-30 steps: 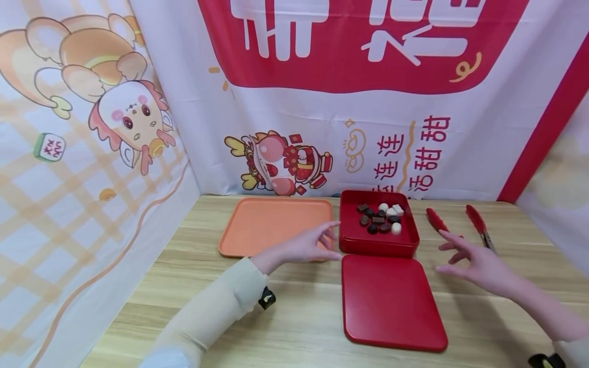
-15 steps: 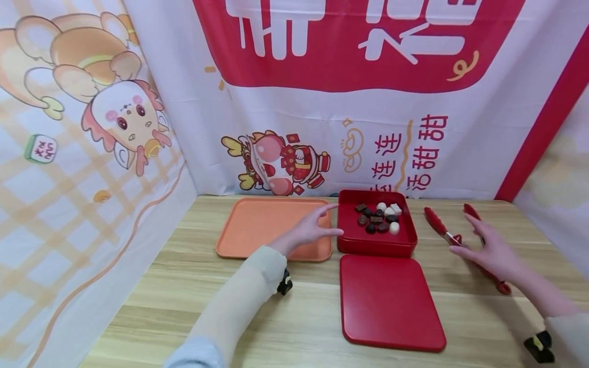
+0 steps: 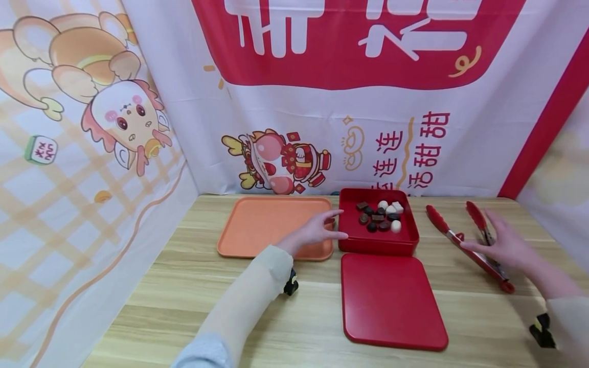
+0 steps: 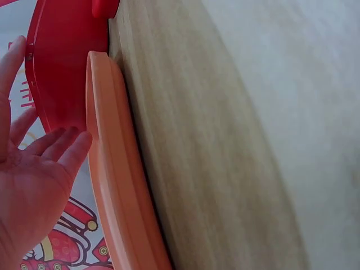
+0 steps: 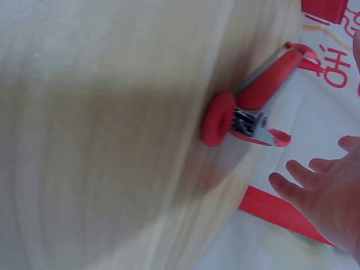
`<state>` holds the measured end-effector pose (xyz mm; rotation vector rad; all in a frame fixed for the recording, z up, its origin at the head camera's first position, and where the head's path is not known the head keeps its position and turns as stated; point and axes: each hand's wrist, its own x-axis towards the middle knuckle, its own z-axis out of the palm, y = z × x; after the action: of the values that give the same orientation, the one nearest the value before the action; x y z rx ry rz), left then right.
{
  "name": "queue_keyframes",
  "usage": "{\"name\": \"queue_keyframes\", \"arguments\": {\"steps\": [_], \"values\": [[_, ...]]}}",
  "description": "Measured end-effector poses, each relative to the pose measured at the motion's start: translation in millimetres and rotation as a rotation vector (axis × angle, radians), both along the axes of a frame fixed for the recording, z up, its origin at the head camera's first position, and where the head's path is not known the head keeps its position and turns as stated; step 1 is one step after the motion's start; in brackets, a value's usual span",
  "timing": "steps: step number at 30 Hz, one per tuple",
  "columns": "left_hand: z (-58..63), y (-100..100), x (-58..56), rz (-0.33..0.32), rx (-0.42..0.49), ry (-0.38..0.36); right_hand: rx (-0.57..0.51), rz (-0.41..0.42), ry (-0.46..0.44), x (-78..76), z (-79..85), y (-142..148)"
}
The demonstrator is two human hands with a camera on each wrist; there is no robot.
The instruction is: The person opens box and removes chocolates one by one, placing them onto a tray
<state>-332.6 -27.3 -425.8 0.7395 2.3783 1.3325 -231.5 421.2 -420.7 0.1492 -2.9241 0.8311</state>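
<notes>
My left hand (image 3: 316, 229) reaches over the right edge of the orange tray (image 3: 271, 227), its thumb and index finger spread at the left wall of the red box (image 3: 379, 246). Inside that box lie several dark and white chocolates (image 3: 377, 218). In the left wrist view the left hand (image 4: 39, 163) has its fingers extended beside the tray's rim and the box. My right hand (image 3: 508, 245) is over the red-and-metal tongs (image 3: 480, 261), thumb and fingers apart on either side. The right wrist view shows the tongs (image 5: 270, 84) lying spread, with the hand (image 5: 332, 194) holding nothing.
A flat red lid (image 3: 393, 301) lies in front of the red box. The wooden table (image 3: 184, 306) meets a printed cloth backdrop (image 3: 294, 112) behind, and another printed cloth (image 3: 92, 179) rises along the left side.
The right hand has moved forward and to the right, from beside the tongs to over them. My left hand has shifted slightly forward and right along the box. The objects stay put.
</notes>
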Motion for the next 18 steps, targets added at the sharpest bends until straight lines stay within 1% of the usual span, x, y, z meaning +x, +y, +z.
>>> {"name": "queue_keyframes", "arguments": {"steps": [5,11,17,18], "values": [[-1.7,2,-0.1,-0.006,0.061,-0.053,-0.025,-0.002,-0.071,-2.8,-7.2,3],[-1.2,3,1.5,0.002,0.050,-0.062,-0.027,-0.030,-0.120,-4.2,-15.3,5],[-1.4,3,2.2,0.000,0.069,-0.073,0.025,-0.050,-0.133,-4.7,-22.5,10],[-1.9,3,2.1,0.002,0.071,-0.078,0.031,-0.057,-0.149,-4.8,-23.2,11]]}}
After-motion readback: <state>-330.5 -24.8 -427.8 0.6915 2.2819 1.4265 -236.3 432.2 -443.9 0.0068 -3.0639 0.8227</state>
